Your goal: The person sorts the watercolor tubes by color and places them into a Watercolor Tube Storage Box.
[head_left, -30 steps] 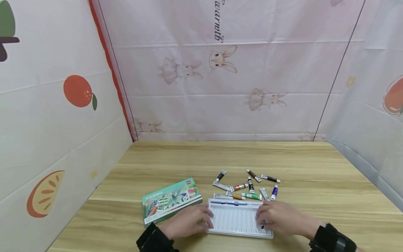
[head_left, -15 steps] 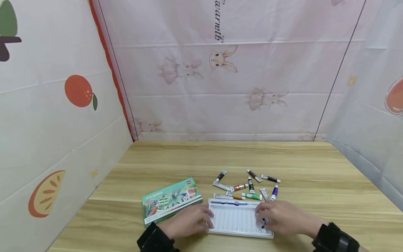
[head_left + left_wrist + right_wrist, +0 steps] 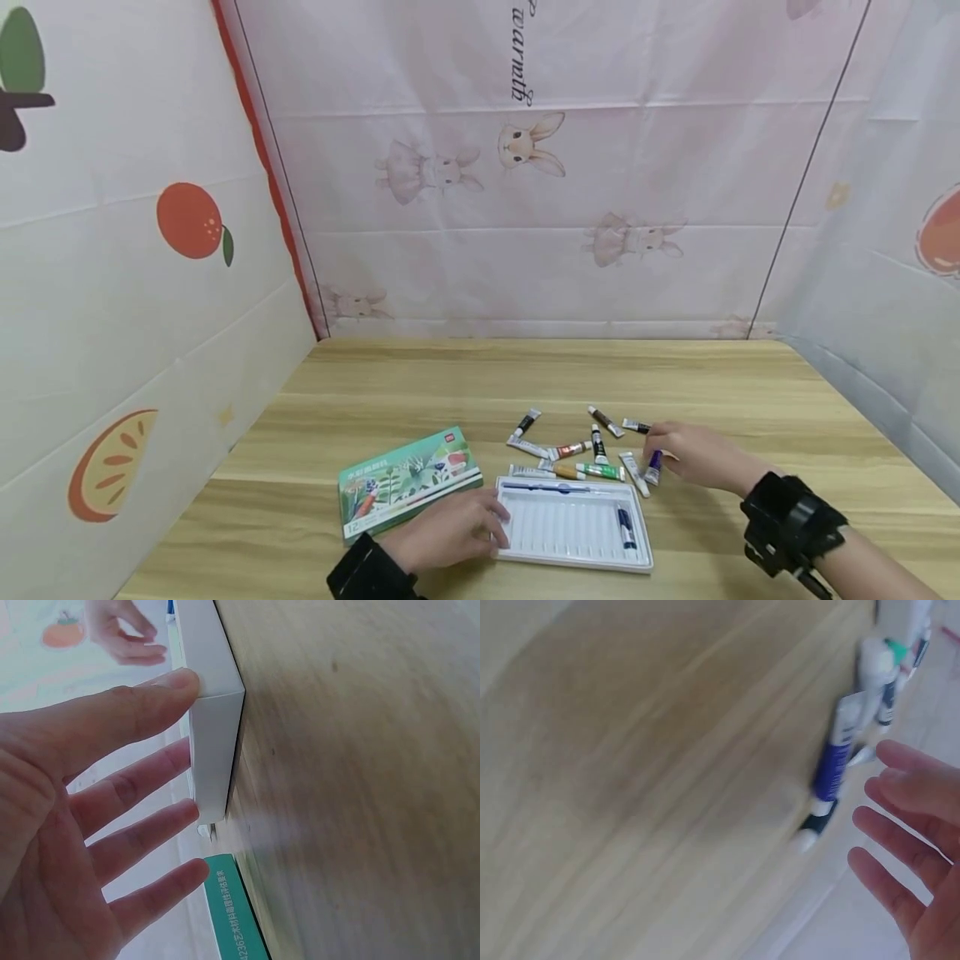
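Note:
A white ridged tray (image 3: 558, 521) lies near the table's front, with a dark blue paint tube (image 3: 626, 528) in its right end and a thin blue-handled brush (image 3: 551, 488) along its far side. My left hand (image 3: 457, 529) rests against the tray's left end; the left wrist view shows the thumb at a corner and nearly straight fingers by the wall. Over the purple paint tube (image 3: 654, 468) hovers my right hand (image 3: 697, 454). In the right wrist view, its spread fingers (image 3: 885, 889) stand apart from that tube, holding nothing.
Several paint tubes lie scattered beyond the tray, among them a green one (image 3: 600, 472), a red one (image 3: 568, 450) and a brown one (image 3: 605, 422). Left of the tray sits a green illustrated box (image 3: 408, 479). Printed cloth walls (image 3: 540, 275) border the table.
My right hand has left the dark blue tube lying in the tray and moved right and away from me to the purple tube. The left hand stays at the tray's left end.

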Tool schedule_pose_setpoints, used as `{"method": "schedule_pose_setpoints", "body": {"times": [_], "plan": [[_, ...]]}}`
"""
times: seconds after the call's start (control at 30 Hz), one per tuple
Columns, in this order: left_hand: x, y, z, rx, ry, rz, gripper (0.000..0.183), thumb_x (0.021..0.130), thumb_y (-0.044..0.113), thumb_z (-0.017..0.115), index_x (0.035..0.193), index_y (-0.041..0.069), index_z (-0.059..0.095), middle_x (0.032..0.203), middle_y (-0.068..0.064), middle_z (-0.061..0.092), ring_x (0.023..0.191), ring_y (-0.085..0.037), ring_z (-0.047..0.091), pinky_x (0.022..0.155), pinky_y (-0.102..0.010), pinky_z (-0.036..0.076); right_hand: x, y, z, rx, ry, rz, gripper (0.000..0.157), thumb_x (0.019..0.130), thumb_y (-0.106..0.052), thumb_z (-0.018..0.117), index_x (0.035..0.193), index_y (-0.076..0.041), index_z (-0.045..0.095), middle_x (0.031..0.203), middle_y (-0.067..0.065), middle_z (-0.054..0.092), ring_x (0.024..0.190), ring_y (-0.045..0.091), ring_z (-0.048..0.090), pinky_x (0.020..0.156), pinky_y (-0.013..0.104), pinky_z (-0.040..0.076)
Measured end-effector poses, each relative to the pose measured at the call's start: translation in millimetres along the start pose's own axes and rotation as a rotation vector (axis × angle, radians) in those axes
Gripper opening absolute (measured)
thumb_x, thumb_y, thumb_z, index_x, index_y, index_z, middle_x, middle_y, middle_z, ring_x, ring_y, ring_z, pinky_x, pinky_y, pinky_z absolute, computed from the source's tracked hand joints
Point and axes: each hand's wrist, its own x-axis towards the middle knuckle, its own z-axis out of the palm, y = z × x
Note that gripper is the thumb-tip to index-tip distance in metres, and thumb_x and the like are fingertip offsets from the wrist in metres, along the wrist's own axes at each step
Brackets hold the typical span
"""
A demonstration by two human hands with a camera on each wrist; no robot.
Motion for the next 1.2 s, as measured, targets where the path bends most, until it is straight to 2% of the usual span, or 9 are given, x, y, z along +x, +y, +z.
{"method": "schedule_pose_setpoints", "body": {"times": [0.13, 0.33, 0.6, 0.73, 0.9, 1.0, 1.1, 1.2], "plan": [[-0.8, 1.5, -0.8, -0.003, -0.005, -0.008, 0.016, 0.080, 0.018, 0.070, 0.093, 0.019, 0.078, 0.118, 0.000, 0.070, 0.116, -0.015, 0.057, 0.099, -0.033, 0.052, -1, 5, 4.8, 0.003, -0.025, 0.040, 0.022, 0.074, 0.006, 0.065, 0.084, -0.013, 0.073, 0.091, 0.005, 0.071, 0.083, 0.023, 0.067, 0.069, 0.041, 0.060], [-0.1, 2.0, -3.0, -0.011, -0.008, -0.012, 0.016, 0.080, 0.017, 0.070, 0.093, 0.018, 0.078, 0.116, 0.000, 0.071, 0.111, -0.012, 0.058, 0.094, -0.028, 0.053, -4, 8, 10.5, -0.016, -0.030, 0.068, 0.025, 0.074, 0.006, 0.064, 0.086, -0.014, 0.073, 0.093, 0.005, 0.071, 0.087, 0.028, 0.067, 0.070, 0.043, 0.060], [-0.4, 2.4, -2.8, 0.004, -0.008, -0.007, 0.016, 0.080, 0.017, 0.069, 0.094, 0.019, 0.078, 0.117, 0.000, 0.071, 0.116, -0.015, 0.057, 0.100, -0.033, 0.052, -9, 6, 15.6, -0.088, 0.004, 0.075, 0.014, 0.072, -0.006, 0.073, 0.080, -0.017, 0.073, 0.082, -0.001, 0.070, 0.075, 0.018, 0.062, 0.061, 0.035, 0.057], [-0.7, 2.6, -2.7, 0.002, -0.005, -0.006, 0.016, 0.080, 0.017, 0.070, 0.093, 0.019, 0.078, 0.117, 0.000, 0.071, 0.115, -0.014, 0.057, 0.099, -0.032, 0.052, -11, 4, 16.2, -0.091, -0.026, 0.114, 0.013, 0.071, -0.009, 0.073, 0.081, -0.017, 0.073, 0.080, -0.002, 0.070, 0.072, 0.014, 0.062, 0.060, 0.033, 0.055], [-0.3, 2.8, -2.2, -0.001, -0.009, -0.016, 0.016, 0.081, 0.018, 0.069, 0.094, 0.020, 0.078, 0.117, 0.001, 0.070, 0.116, -0.014, 0.057, 0.099, -0.032, 0.052, -14, -1, 14.8, -0.052, -0.090, 0.220, 0.019, 0.076, -0.011, 0.071, 0.095, -0.013, 0.072, 0.072, -0.003, 0.065, 0.059, 0.008, 0.052, 0.051, 0.025, 0.046], [-0.1, 2.9, -2.2, -0.001, -0.015, -0.029, 0.016, 0.081, 0.018, 0.069, 0.094, 0.021, 0.078, 0.118, 0.001, 0.070, 0.116, -0.014, 0.056, 0.100, -0.032, 0.051, -16, -6, 13.4, 0.018, -0.130, 0.273, 0.026, 0.079, -0.017, 0.069, 0.105, -0.011, 0.069, 0.076, -0.002, 0.068, 0.060, 0.005, 0.047, 0.052, 0.024, 0.043], [-0.1, 2.9, -2.2, 0.004, -0.018, -0.036, 0.016, 0.081, 0.019, 0.069, 0.094, 0.021, 0.078, 0.119, 0.002, 0.070, 0.118, -0.015, 0.056, 0.102, -0.034, 0.050, -18, -9, 12.6, 0.089, -0.139, 0.271, 0.026, 0.083, -0.016, 0.066, 0.108, -0.009, 0.067, 0.087, 0.003, 0.074, 0.066, 0.006, 0.054, 0.057, 0.029, 0.049], [-0.5, 3.3, -2.1, 0.009, -0.017, -0.039, 0.016, 0.081, 0.019, 0.069, 0.094, 0.021, 0.078, 0.119, 0.002, 0.070, 0.120, -0.016, 0.055, 0.104, -0.036, 0.049, -20, -10, 12.5, 0.096, -0.118, 0.225, 0.020, 0.084, -0.010, 0.063, 0.103, -0.011, 0.069, 0.092, 0.005, 0.076, 0.074, 0.011, 0.063, 0.062, 0.035, 0.056]]}}
